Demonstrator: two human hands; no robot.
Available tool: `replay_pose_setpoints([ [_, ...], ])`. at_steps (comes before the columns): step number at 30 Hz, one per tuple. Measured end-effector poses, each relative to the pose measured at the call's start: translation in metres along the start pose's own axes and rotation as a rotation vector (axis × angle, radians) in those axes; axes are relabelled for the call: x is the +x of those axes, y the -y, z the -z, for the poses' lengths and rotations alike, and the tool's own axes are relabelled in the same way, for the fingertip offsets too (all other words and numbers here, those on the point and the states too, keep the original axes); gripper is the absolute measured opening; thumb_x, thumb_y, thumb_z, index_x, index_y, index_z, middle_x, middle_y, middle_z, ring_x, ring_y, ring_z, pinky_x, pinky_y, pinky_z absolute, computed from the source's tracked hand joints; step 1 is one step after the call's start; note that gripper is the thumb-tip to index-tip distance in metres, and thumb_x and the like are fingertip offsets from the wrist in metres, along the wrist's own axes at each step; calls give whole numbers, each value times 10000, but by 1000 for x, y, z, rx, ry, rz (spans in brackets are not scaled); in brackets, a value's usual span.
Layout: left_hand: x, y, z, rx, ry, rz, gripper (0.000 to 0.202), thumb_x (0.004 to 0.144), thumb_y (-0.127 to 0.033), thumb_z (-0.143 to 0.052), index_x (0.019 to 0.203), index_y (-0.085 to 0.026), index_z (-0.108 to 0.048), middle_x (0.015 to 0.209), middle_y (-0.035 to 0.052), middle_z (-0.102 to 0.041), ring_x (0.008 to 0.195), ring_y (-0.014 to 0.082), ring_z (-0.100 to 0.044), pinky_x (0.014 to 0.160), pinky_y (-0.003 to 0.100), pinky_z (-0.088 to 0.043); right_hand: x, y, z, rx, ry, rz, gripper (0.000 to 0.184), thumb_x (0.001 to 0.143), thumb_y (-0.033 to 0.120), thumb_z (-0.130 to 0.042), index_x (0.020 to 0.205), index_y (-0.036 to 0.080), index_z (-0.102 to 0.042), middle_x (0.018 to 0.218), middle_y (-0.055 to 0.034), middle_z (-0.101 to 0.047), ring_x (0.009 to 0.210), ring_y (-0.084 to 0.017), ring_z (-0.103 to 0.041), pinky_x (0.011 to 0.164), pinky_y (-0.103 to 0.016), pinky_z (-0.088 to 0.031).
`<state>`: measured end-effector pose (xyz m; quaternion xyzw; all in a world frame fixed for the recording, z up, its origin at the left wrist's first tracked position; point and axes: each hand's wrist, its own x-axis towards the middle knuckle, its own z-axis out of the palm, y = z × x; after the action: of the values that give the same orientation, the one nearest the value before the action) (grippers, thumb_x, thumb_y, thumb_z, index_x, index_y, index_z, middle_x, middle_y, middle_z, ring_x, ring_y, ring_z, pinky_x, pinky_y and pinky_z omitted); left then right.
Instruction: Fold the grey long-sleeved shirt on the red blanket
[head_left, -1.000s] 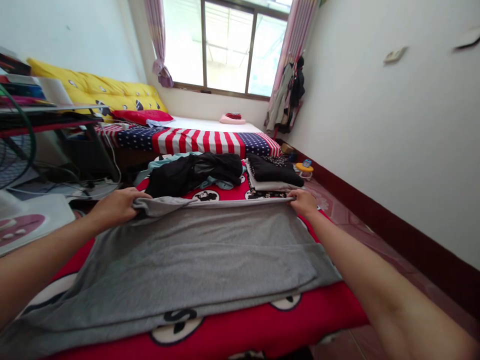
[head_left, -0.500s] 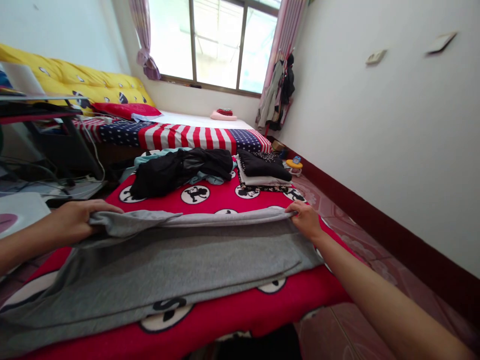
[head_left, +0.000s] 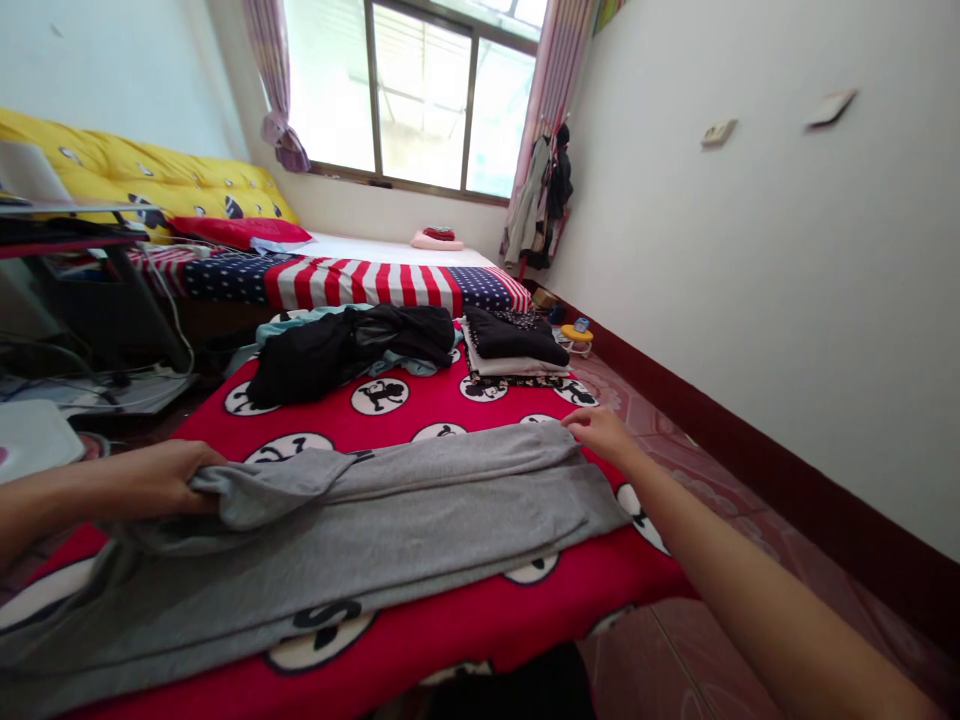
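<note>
A grey garment (head_left: 360, 550), its kind not certain, lies lengthwise across a red blanket (head_left: 480, 610) printed with white circles. Its far edge is turned over toward me in a long strip. At the left end my left hand (head_left: 169, 478) grips a bunched, slightly raised part of the cloth, and its fingertips are partly hidden by the fabric. My right hand (head_left: 600, 432) pinches the far right corner of the folded strip between thumb and fingers.
Beyond the garment lie a loose heap of black clothes (head_left: 352, 345) and a folded stack (head_left: 514, 345) of clothes. A striped bed (head_left: 360, 285) stands under the window. On the left is a desk (head_left: 75, 235) with cables; a small yellow stool (head_left: 576, 334) stands by the right wall.
The grey cloth's far edge, held up before, has come down and lies flatter over the rest. Both hands still hold it. The view has shifted slightly.
</note>
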<state>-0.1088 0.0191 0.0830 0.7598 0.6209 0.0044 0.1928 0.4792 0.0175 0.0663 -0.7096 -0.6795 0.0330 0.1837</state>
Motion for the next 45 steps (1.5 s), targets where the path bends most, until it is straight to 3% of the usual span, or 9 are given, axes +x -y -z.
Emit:
replay_pose_setpoints([
  [6,27,-16,-28,-68,-128,-131,380,529,-397,-553,876,-393,-710,1070,-91,-725,1094,256,-623,993,331,-431,9,20,-24,-1,-139,21,436,914,337,-441,1284,168,-596,1330,-96,-590,1242,-200,-524,1037,-308,-392],
  [11,25,-15,-46,-98,-114,-117,392,525,-398,-531,866,-380,-724,1145,-96,-692,1157,274,-590,1035,323,-415,-14,30,-47,-176,205,178,614,962,461,-342,1499,167,-295,1578,-100,-215,1458,-248,-171,1154,-463,-216],
  [17,2,-35,-26,-154,-204,-97,341,595,-339,-541,855,-261,-747,963,-10,-753,989,259,-646,892,296,-464,-23,54,-49,-198,108,169,558,933,426,-441,1418,150,-425,1533,-167,-311,1432,-320,-232,1119,-600,-191],
  [25,-27,-67,23,-213,-463,-109,365,677,-311,-566,945,-149,-752,858,27,-750,815,215,-657,734,256,-461,-56,167,-75,435,52,617,377,834,167,-553,1203,219,-607,1405,-112,-498,1277,-239,-489,1078,-440,-383],
  [30,-44,-90,9,-286,-488,-233,275,662,-242,-610,883,-155,-747,840,31,-741,786,200,-657,723,264,-482,-60,263,-78,697,31,681,854,694,138,-705,1455,241,-333,1522,-107,-338,1411,-249,-299,1143,-456,-297],
  [33,-62,-98,-8,-240,-479,-312,300,670,-200,-649,955,-179,-739,901,38,-722,817,190,-647,758,272,-484,-63,294,-86,726,25,724,572,706,97,-654,1257,209,-550,1516,-111,-351,1400,-249,-319,1119,-433,-329],
  [36,-84,-90,-23,-195,-399,-345,583,653,-227,-724,1227,-233,-625,1158,58,-656,1017,230,-611,890,320,-475,-71,295,-90,704,-8,828,218,722,51,-569,872,195,-637,1332,-97,-569,1262,-232,-495,1074,-419,-372],
  [40,-110,-55,-40,-193,-250,-322,907,617,-233,-774,1435,-292,-385,1367,58,-532,1210,261,-511,1023,382,-406,-95,272,-79,656,-55,955,199,774,63,-530,909,200,-583,962,-40,-698,950,-185,-634,1067,-449,-349],
  [45,-119,-16,-54,-137,-172,-249,423,662,-116,-670,1073,-211,-674,1070,51,-666,992,215,-601,903,317,-441,-126,256,-60,594,0,1033,138,873,116,-484,921,199,-583,746,10,-647,691,-134,-593,946,-369,-414],
])
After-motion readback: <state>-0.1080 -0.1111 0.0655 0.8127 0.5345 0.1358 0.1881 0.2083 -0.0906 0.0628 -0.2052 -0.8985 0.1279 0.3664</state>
